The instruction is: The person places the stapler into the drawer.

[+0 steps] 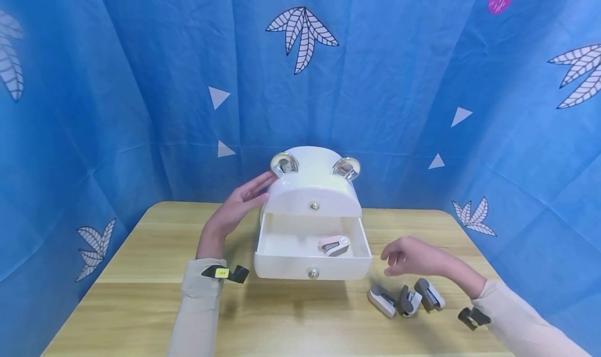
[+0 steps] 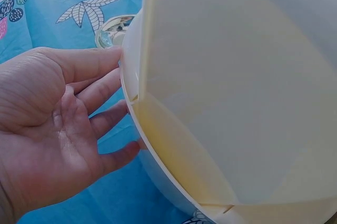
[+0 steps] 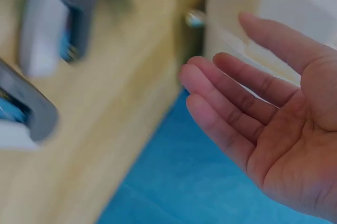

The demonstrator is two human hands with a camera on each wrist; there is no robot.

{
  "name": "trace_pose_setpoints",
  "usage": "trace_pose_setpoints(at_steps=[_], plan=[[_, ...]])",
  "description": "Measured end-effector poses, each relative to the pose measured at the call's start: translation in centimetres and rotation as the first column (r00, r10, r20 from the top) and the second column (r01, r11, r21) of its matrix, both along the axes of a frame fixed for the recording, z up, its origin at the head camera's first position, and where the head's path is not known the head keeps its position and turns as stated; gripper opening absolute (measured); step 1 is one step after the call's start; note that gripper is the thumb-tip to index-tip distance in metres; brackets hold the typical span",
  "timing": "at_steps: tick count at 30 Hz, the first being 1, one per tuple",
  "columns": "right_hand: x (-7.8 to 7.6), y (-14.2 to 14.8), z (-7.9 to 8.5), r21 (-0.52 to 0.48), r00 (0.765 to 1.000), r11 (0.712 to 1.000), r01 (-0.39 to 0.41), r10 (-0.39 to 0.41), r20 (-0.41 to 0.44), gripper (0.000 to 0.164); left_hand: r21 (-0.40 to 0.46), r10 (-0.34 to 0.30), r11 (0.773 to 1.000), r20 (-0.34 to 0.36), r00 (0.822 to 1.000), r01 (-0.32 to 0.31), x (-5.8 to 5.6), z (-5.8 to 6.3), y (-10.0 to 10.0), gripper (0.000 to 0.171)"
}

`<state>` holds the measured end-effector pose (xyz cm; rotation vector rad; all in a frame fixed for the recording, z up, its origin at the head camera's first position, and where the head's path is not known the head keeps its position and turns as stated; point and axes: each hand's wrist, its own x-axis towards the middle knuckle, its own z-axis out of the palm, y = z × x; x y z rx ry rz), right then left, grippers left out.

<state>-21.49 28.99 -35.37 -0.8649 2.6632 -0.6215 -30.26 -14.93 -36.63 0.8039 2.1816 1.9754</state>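
Observation:
A white storage box (image 1: 312, 164) with a rounded top and two shiny ear-like knobs stands at the table's back. Its lower drawer (image 1: 281, 268) is pulled out, and a small pink-and-white stapler (image 1: 334, 246) lies inside toward the right. My left hand (image 1: 235, 208) touches the box's left side, fingers extended; in the left wrist view its fingertips meet the box's curved edge. To the right of the drawer, my right hand (image 1: 418, 256) hovers above the table with nothing in it, fingers loosely bent. Below it lie grey-and-white staplers (image 1: 382, 300), three in a group.
The wooden table (image 1: 141, 294) has rounded back corners. Blue patterned curtains (image 1: 399, 85) hang behind it and along both sides. The upper drawer, with a round knob (image 1: 314, 206), is closed. Black straps with small devices (image 1: 239, 274) sit on both sleeves.

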Motion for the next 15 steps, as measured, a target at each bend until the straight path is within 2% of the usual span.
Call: trace_pose_setpoints(at_steps=[3,6,10,15], plan=[[0.6,-0.3,-1.7,-0.001,0.998,1.0,0.021,-0.021,0.052,0.039,0.004,-0.007,1.0,-0.008,1.0,0.007,0.0,-0.1,0.0,0.061],[0.9,-0.6,-3.0,-0.004,0.997,1.0,0.008,-0.008,0.078,0.044,0.014,-0.014,1.0,-0.006,1.0,0.014,-0.1,-0.2,0.0,0.062],[1.3,-1.1,-4.2,-0.012,0.995,0.999,-0.034,0.035,0.092,0.034,0.029,-0.021,0.999,-0.002,1.0,0.021,-0.2,-0.3,0.0,0.062],[1.6,-1.7,-5.1,0.007,0.993,1.0,-0.011,0.01,0.117,0.028,0.035,-0.026,0.999,-0.003,1.0,0.026,-0.3,-0.4,0.0,0.063]])
